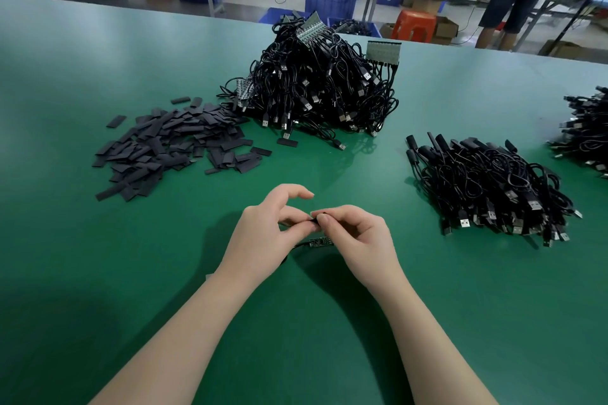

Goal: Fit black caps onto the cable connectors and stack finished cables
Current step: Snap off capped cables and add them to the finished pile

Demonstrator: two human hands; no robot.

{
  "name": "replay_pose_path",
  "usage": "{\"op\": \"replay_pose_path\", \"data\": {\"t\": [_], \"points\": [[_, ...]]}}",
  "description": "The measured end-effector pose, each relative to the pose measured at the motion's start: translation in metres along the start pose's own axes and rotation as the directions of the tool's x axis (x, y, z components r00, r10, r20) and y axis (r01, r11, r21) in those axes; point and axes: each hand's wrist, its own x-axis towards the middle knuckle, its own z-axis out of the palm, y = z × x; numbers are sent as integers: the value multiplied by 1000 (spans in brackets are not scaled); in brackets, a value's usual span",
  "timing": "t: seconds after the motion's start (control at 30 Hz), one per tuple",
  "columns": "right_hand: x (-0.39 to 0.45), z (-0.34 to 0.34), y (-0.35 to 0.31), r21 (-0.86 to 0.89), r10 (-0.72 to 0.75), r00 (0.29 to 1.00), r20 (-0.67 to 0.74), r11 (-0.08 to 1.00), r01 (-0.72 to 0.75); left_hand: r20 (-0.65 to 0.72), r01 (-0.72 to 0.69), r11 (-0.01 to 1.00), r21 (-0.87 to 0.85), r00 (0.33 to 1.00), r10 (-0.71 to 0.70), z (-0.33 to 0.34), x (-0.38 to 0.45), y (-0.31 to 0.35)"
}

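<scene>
From my seat I see both hands meeting just above the green table [98, 273], near its front edge. The left hand [263, 233] has its thumb and middle fingers pinched on a small black cap [315, 223], with the index finger lifted and curled clear of it. The right hand [358, 240] pinches the same cap from the other side, thumb and forefinger tips pressed on its end, the remaining fingers curled under the palm. Just below the two hands a small circuit-board connector [319, 242] shows, with a thin black lead running off to the left beneath the left hand — I cannot tell which hand, if either, supports it. Well back on the left lies the loose heap of black caps [171, 145], flat dark strips spread over the mat. Just beside it, at the centre, rises the tall pile of uncapped cables [316, 89], USB plugs and bare boards sticking out. On the right sits the lower stack of finished cables [490, 187], capped ends pointing away from me, plugs toward me. Another cable pile [585, 131] is cut off by the right edge — its state I cannot judge.
</scene>
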Motion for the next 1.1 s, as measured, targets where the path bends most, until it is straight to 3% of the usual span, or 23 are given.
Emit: {"op": "replay_pose_path", "data": {"t": [0.2,0.43,0.9,1.1], "points": [[0,-2,4,-58,-7,999,-48,998,4,98,-32,997,73,995,25,0,-1,-2],[0,3,7,-111,21,997,-74,993,-30,105,-56,986,155,994,40,2,0,-6],[0,8,14,-76,2,985,-174,997,-16,64,-61,996,62,996,57,5,0,-6],[0,9,10,49,42,998,-42,998,-39,-8,-77,994,76,997,78,4,1,-9]]}}
